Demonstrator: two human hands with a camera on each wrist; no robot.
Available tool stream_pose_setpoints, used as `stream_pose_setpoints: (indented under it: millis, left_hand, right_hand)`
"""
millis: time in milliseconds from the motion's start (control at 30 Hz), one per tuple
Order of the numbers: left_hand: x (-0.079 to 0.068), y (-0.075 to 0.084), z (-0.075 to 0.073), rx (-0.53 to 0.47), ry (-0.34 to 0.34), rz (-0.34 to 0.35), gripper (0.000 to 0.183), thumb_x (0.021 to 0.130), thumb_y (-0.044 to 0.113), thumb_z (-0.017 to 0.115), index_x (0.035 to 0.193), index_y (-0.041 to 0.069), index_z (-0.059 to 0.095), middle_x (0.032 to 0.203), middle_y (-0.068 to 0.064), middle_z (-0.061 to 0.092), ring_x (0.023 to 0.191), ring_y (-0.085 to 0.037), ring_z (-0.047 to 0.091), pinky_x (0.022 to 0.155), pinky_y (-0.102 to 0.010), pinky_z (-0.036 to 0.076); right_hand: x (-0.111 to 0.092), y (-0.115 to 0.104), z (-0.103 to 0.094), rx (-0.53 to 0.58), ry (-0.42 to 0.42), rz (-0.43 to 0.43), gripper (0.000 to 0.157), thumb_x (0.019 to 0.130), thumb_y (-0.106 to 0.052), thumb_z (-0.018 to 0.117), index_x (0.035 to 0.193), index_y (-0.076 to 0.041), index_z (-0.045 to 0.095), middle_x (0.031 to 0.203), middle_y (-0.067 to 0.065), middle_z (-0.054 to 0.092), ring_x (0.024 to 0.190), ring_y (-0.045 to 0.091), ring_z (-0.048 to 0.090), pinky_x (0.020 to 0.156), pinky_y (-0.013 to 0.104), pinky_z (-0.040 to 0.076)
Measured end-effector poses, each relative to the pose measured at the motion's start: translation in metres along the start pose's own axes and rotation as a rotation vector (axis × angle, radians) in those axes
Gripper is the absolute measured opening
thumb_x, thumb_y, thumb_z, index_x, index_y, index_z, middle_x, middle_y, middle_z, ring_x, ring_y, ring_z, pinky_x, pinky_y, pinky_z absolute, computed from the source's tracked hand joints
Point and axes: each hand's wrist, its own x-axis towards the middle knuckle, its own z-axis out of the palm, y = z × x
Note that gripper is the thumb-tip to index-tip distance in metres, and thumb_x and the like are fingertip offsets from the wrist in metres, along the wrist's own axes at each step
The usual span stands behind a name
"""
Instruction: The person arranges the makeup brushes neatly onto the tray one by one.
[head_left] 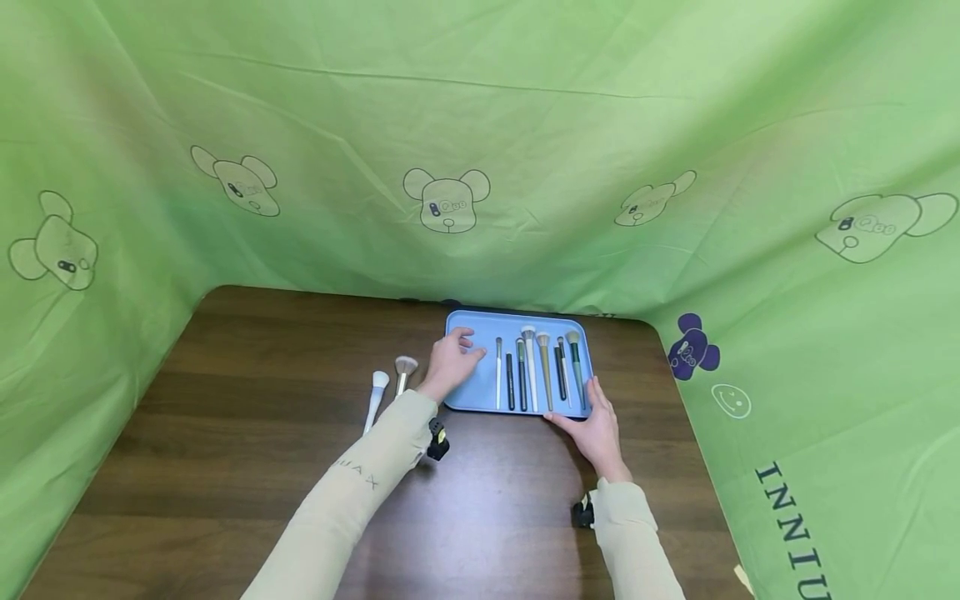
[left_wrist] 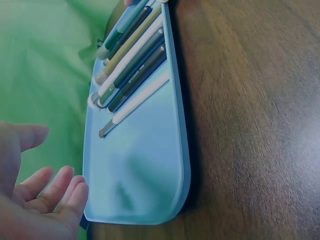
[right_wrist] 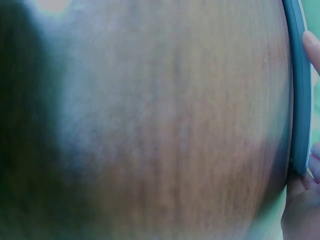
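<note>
A light blue tray holds several makeup brushes, laid side by side from its middle to its right end; among them are a thin white brush, a tan-handled brush and a green-handled brush. My left hand hovers at the bare left part of the tray, fingers loosely bent and apart from the thumb; the left wrist view shows nothing between them. At the tray's near right corner, my right hand grips the rim, thumb on the front edge and fingers along the right side.
Left of the tray on the brown wooden table lie a white brush and a fluffy-headed brush, the latter partly behind my left forearm. A green cloth with bear drawings surrounds the table's back and sides.
</note>
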Motion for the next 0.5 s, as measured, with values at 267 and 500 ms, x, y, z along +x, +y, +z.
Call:
stream_pose_setpoints:
  millis: [267, 500]
  left_hand:
    - [-0.006, -0.006, -0.010, -0.022, 0.005, 0.021, 0.053, 0.090, 0.022, 0.078, 0.137, 0.003, 0.060, 0.117, -0.014, 0.068, 0.110, -0.031, 0.064, 0.095, -0.043, 0.050]
    - [-0.016, -0.011, -0.023, -0.016, 0.004, 0.045, 0.057, 0.090, 0.023, 0.079, 0.139, 0.003, 0.057, 0.123, -0.016, 0.066, 0.115, -0.032, 0.061, 0.097, -0.043, 0.049]
  right_hand:
    - [-0.001, -0.001, -0.001, -0.003, -0.003, -0.002, 0.120, 0.074, -0.052, 0.089, 0.159, 0.003, 0.024, 0.167, 0.017, 0.017, 0.150, 0.038, 0.019, 0.117, 0.052, 0.024]
    - [-0.001, -0.001, -0.001, 0.001, -0.002, -0.004, 0.121, 0.074, -0.053, 0.089, 0.159, 0.002, 0.023, 0.167, 0.017, 0.017, 0.150, 0.038, 0.019, 0.117, 0.052, 0.024]
